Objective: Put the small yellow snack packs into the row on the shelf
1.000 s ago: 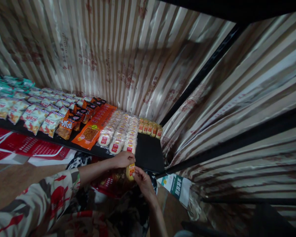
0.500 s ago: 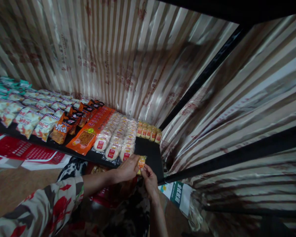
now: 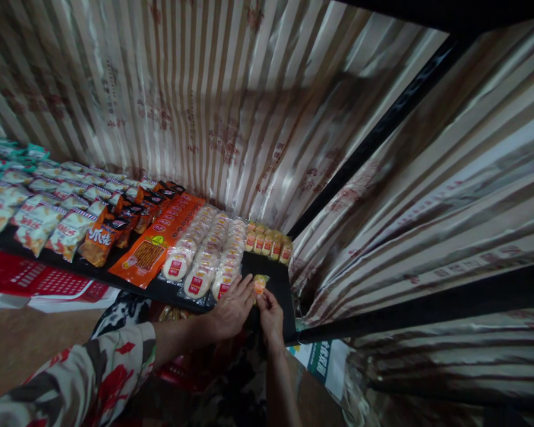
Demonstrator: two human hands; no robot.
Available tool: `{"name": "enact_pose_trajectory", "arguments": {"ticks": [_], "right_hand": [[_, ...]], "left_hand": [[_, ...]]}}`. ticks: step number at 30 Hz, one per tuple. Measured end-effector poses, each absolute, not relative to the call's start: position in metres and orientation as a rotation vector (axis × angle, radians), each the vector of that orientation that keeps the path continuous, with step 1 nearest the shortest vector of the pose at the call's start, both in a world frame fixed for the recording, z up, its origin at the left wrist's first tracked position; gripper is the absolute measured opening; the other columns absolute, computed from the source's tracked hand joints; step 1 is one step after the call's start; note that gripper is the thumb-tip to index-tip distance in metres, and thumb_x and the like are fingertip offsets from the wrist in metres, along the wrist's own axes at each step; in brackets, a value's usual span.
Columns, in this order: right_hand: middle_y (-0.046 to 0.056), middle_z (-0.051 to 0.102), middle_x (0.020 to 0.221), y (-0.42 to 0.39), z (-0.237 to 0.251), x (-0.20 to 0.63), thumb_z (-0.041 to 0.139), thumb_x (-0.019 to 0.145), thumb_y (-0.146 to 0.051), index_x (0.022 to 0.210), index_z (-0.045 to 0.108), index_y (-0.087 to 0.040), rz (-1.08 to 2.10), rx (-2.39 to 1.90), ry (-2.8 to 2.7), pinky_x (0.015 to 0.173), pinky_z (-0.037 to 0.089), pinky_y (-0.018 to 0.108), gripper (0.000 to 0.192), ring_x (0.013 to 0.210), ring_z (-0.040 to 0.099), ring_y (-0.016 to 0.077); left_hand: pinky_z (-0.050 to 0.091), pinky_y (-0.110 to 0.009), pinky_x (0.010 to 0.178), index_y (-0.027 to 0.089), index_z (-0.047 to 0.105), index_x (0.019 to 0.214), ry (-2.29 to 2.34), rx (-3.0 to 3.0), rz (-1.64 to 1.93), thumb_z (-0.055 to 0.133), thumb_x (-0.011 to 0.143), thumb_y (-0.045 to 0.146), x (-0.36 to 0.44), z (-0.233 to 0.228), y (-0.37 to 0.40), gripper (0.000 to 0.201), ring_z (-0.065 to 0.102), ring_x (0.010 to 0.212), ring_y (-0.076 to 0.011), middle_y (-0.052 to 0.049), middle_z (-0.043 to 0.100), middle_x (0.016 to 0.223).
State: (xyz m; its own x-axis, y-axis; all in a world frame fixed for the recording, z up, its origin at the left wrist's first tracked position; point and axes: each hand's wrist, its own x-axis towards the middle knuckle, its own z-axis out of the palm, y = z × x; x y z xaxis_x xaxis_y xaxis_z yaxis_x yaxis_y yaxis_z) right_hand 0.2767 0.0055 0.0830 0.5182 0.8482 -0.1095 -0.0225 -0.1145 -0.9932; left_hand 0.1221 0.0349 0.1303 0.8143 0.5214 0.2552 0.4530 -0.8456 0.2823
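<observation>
Striped satin curtains back a black shelf (image 3: 271, 279) mostly filled with snack rows, bare front-right patch left; head view: left hand (image 3: 234, 308) and right hand (image 3: 270, 311) pinch a small yellow wrapped snack packet (image 3: 260, 283) over that patch, nearest row of yellow packets (image 3: 267, 242) behind, labels unreadable.

Beyond the right hand (image 3: 270, 311) a bare strip of black shelf (image 3: 273, 273) lies open, reaching back to a row of yellow packets (image 3: 267, 242). Just left of the left hand (image 3: 234, 305), round cake packs (image 3: 204, 252) block that side. To the right, a striped curtain (image 3: 382, 225) and a black post (image 3: 374, 133) close it in.
</observation>
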Motion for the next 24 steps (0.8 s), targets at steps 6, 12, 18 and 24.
{"name": "enact_pose_trajectory", "arguments": {"ticks": [6, 12, 18, 24], "right_hand": [[0.008, 0.072, 0.097, 0.035, 0.074, 0.280, 0.065, 0.065, -0.039, 0.097, 0.064, -0.019, 0.807, -1.522, -0.798, 0.086, 0.049, 0.034, 0.038, 0.088, 0.066, 0.0205], [0.009, 0.073, 0.093, 0.062, 0.068, 0.285, 0.063, 0.061, -0.043, 0.097, 0.066, -0.017, 0.750, -1.577, -0.801, 0.083, 0.051, 0.035, 0.045, 0.083, 0.067, 0.0218], [0.008, 0.074, 0.085, 0.084, 0.074, 0.288, 0.062, 0.062, -0.043, 0.090, 0.069, -0.018, 0.682, -1.591, -0.801, 0.078, 0.053, 0.033, 0.038, 0.079, 0.068, 0.0218], [0.010, 0.073, 0.094, 0.101, 0.066, 0.293, 0.059, 0.066, -0.042, 0.097, 0.067, -0.016, 0.687, -1.564, -0.852, 0.082, 0.052, 0.034, 0.041, 0.085, 0.069, 0.0221]], "left_hand": [[0.016, -0.051, 0.118, -0.003, 0.046, 0.133, 0.782, 2.985, 0.438, 0.033, 0.090, 0.017, 0.140, 0.117, 0.048, 0.049, 0.023, 0.143, -0.0293, -0.022, 0.044, 0.143], [0.022, -0.050, 0.118, -0.001, 0.053, 0.129, 0.966, 3.145, 0.335, 0.037, 0.085, 0.016, 0.159, 0.111, 0.066, 0.050, 0.036, 0.137, -0.0274, -0.020, 0.050, 0.139], [0.029, -0.051, 0.114, -0.003, 0.048, 0.133, 1.111, 2.995, 0.188, 0.036, 0.085, 0.012, 0.167, 0.122, 0.081, 0.052, 0.038, 0.136, -0.0292, -0.021, 0.047, 0.140], [0.027, -0.052, 0.114, -0.004, 0.043, 0.137, 1.201, 2.827, 0.141, 0.034, 0.088, 0.015, 0.175, 0.136, 0.094, 0.053, 0.038, 0.136, -0.0303, -0.024, 0.041, 0.144]]}}
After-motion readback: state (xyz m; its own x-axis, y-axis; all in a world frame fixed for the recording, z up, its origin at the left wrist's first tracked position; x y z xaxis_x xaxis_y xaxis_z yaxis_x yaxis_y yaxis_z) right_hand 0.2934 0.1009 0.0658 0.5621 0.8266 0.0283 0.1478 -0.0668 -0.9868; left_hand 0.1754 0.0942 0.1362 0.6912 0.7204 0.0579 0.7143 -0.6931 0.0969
